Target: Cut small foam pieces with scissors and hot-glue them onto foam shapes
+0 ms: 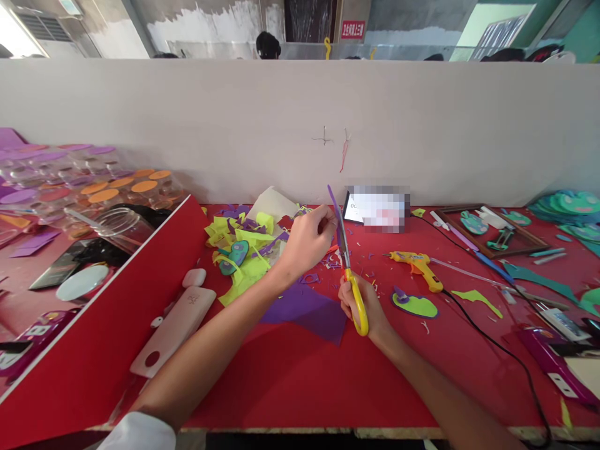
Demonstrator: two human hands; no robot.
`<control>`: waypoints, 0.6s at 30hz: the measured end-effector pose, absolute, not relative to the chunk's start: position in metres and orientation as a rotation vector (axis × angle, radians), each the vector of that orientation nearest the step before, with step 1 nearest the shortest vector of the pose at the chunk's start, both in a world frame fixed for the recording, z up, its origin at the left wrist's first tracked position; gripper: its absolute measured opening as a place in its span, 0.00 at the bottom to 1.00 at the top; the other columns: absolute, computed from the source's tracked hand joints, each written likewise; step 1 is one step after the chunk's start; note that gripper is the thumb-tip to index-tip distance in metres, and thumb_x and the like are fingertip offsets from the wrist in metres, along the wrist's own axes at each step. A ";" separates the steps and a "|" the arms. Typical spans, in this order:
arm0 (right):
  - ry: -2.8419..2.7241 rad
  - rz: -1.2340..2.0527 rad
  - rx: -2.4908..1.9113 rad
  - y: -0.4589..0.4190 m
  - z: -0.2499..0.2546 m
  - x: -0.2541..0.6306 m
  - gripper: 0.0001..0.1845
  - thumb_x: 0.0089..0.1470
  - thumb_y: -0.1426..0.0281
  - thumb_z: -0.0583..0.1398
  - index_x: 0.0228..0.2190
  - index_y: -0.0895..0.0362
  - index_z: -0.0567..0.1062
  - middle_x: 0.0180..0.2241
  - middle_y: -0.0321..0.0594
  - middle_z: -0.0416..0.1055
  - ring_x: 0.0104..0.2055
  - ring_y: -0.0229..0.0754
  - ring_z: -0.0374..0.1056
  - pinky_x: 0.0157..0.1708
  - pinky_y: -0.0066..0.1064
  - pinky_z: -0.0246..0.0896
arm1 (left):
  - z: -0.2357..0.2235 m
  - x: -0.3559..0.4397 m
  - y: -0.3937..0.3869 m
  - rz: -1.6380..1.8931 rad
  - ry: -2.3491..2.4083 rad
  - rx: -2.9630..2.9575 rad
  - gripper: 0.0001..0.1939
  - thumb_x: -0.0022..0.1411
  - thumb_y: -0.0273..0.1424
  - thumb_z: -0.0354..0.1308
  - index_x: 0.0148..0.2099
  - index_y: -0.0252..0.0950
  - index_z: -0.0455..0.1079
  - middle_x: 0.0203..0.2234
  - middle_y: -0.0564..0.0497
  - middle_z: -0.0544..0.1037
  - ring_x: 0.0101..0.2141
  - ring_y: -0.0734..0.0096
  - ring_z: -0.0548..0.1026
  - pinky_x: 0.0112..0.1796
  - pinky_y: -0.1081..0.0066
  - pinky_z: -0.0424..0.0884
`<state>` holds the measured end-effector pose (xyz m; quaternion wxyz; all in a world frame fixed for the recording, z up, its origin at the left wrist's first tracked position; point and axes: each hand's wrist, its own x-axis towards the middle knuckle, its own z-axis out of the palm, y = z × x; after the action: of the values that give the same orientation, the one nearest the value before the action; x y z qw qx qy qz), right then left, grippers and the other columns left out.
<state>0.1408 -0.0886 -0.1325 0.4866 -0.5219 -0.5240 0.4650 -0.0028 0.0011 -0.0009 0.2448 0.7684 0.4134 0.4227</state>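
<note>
Gripping yellow-handled scissors (348, 273) in the right hand (364, 307), fingers curled round the handles, blades pointing far. Left hand (307, 240): thumb and fingertips closed in a pinch on a narrow purple strip (332, 195). Strip lies at the right side of these fingertips — long axis near-to-far, roughly in line with the blades; blade gap unclear, overlapped there. Purple sheet (315, 315) on red table (262, 387) — left of right hand.

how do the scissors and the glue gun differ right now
The scissors are held in the right hand, while the glue gun lies on the red table. The scissors point toward the picture's top; the glue gun's nozzle points to its left. Both have yellow handles.
</note>
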 end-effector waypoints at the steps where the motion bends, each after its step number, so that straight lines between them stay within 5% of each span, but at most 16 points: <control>1: -1.252 1.155 -1.250 -0.089 -0.132 0.141 0.26 0.58 0.43 0.57 0.27 0.51 0.60 0.18 0.23 0.50 0.15 0.30 0.45 0.13 0.25 0.45 | -0.001 -0.003 0.001 1.150 1.131 2.100 0.09 0.65 0.26 0.50 0.30 0.37 0.61 0.20 0.58 0.60 0.24 0.75 0.56 0.29 0.69 0.54; 18: -1.147 1.180 -1.251 -0.091 -0.124 0.140 0.26 0.54 0.44 0.62 0.25 0.51 0.62 0.12 0.23 0.54 0.10 0.31 0.50 0.10 0.24 0.47 | -0.002 -0.001 0.000 1.140 1.131 2.105 0.10 0.65 0.27 0.51 0.30 0.37 0.59 0.20 0.58 0.62 0.24 0.75 0.56 0.28 0.70 0.52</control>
<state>0.1403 -0.0909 -0.1244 0.5118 -0.5198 -0.4767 0.4905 -0.0012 0.0001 -0.0019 0.2446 0.7709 0.4143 0.4174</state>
